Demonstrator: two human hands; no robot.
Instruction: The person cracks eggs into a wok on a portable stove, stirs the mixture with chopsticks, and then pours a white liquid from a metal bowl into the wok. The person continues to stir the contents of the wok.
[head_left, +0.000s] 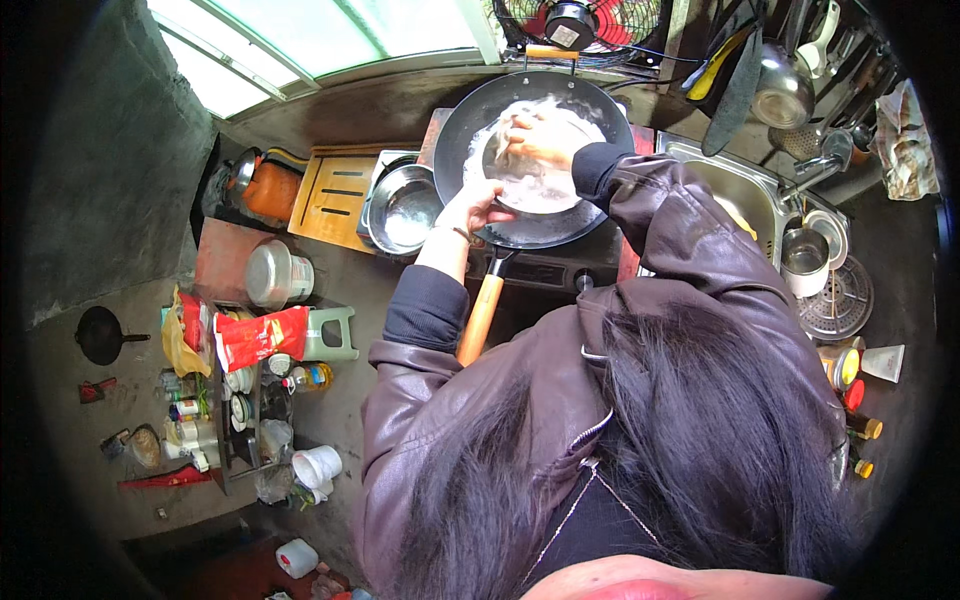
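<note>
A large dark wok (457, 142) with a wooden handle stands on the stove, with a bright, overexposed round bowl or basin (555, 199) inside its rim. My left hand (480, 206) grips the near left edge of that bowl, thumb and fingers at its rim. Inside the bowl is my right hand (536, 139), its fingers bent on pale, wet-looking stuff that I cannot name through the glare. Whitish foam or liquid shows around the bowl's left and upper sides. Left of the wok sits a shiny metal pot (405, 210).
A wooden board (330, 196) lies beyond the metal pot at the left. Right of the stove is a steel sink (750, 187) with a faucet (814, 169). Behind the wok a fan (574, 26) stands at the window; utensils and a hanging pan (781, 94) are at the upper right.
</note>
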